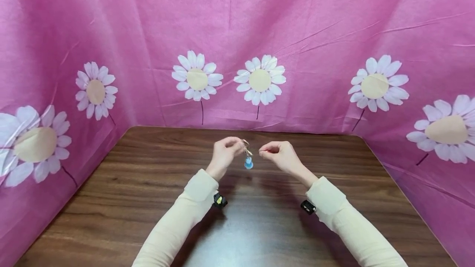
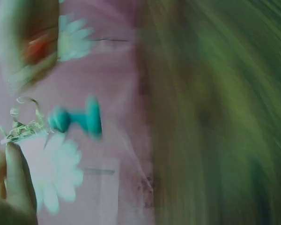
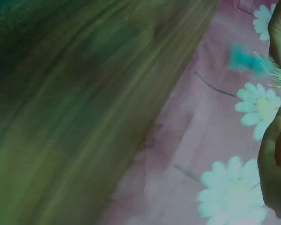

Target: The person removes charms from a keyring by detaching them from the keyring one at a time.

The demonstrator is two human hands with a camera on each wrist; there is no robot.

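Note:
Finger and thumb of my left hand point(image 1: 224, 153) pinch a keychain by its gold-coloured metal ring and clasp point(image 1: 249, 152). From it dangles a blue charm point(image 1: 248, 163), above the wooden table in the head view. The charm point(image 2: 77, 120) looks blurred and teal in the left wrist view, wide at its far end. Just to the right, a small gap from the keychain, my right hand point(image 1: 283, 155) has thumb and fingertips together. Something small and red point(image 2: 36, 50) shows inside its curled fingers; I cannot tell its kind.
A brown wood-grain table point(image 1: 111, 184) spreads beneath both arms. Pink cloth point(image 1: 230, 19) printed with white daisies encloses the back and sides. Dark wrist cameras point(image 1: 219, 200) sit by the cream sleeves point(image 1: 178, 221).

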